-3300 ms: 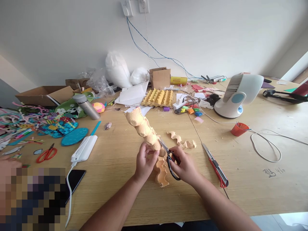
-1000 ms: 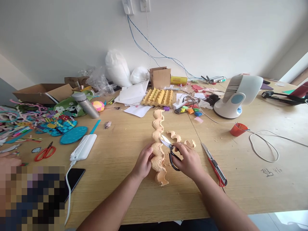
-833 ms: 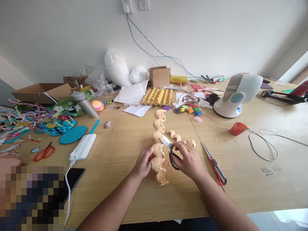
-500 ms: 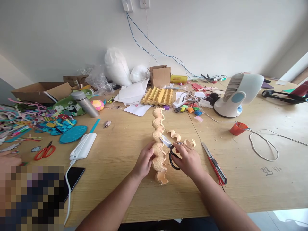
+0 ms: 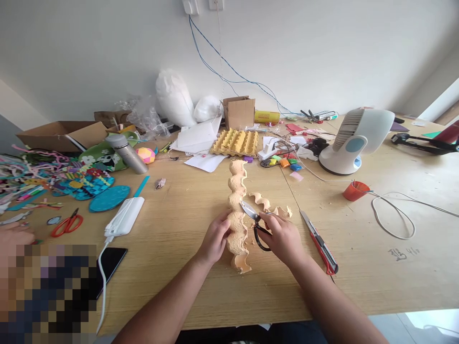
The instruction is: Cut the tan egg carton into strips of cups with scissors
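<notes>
The strip (image 5: 235,220) looks light, a bit stiff and easy to tear, so a soft pinch on a bump's side should do. It is over the table (image 5: 172,258), its long way pointing from the person to the yellow tray (image 5: 234,143). The left hand (image 5: 214,239) is pinched on its left side; the right hand (image 5: 284,237) is wrapped round the scissors (image 5: 250,211), tips at its right edge.

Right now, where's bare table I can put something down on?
Bare table lies between the utility knife and the red cup, and between the left hand and the white power bank. It's crowded around the yellow egg tray, among the colourful strips at far left, and by the black-handled scissors.
</notes>
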The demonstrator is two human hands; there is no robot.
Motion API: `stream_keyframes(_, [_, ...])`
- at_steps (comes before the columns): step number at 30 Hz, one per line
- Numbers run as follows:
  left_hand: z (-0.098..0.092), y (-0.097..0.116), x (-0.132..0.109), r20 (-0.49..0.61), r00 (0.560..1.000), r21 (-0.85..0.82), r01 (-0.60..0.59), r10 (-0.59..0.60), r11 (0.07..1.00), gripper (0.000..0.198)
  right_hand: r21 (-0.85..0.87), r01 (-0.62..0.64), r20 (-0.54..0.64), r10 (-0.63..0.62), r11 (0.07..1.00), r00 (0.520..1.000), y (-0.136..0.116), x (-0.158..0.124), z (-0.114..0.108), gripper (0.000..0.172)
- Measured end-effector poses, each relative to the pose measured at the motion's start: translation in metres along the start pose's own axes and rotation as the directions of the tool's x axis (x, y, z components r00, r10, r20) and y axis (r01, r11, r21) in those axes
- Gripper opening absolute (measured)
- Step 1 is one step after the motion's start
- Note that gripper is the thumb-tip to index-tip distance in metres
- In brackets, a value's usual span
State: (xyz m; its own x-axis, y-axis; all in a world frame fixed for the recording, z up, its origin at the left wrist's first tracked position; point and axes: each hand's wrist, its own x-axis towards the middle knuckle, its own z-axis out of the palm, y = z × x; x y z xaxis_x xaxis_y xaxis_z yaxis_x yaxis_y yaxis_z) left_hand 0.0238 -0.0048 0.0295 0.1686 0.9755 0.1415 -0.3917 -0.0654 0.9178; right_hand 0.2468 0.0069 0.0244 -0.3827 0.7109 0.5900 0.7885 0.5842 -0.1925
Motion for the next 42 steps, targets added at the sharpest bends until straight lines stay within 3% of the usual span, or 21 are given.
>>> stream_keyframes(9, [0.003,0.006,0.001,-0.053,0.998,0.032,0.036,-0.034,0.999,0.054,0.064,-0.041,0.073,0.036,0.997,0.997,-0.002,0.001,-0.004,0.022])
stream_keyframes(17, [-0.007,-0.003,0.002,-0.031,0.999,0.048,0.015,-0.013,0.999,0.049,0.223,-0.216,0.036,0.213,0.951,0.976,0.001,0.004,-0.001,0.024])
stream_keyframes(22, [-0.012,-0.007,0.0,0.006,1.0,0.056,0.008,-0.009,0.998,0.043,0.29,-0.121,0.035,0.116,0.949,0.993,-0.005,0.007,-0.008,0.024])
stream_keyframes(27, [-0.007,-0.005,0.0,0.031,0.999,0.032,0.032,-0.033,0.999,0.045,0.191,-0.009,-0.049,0.019,0.981,0.999,-0.004,0.006,-0.004,0.028])
stream_keyframes(31, [-0.004,-0.003,0.0,0.057,0.998,0.028,0.032,-0.033,0.999,0.044,0.115,0.012,-0.08,-0.003,0.993,0.997,-0.001,0.004,0.0,0.026])
stream_keyframes(42, [-0.004,-0.004,-0.002,0.027,0.999,0.036,0.044,-0.045,0.998,0.053,-0.075,0.032,0.008,-0.032,0.997,0.999,-0.001,0.003,-0.008,0.026])
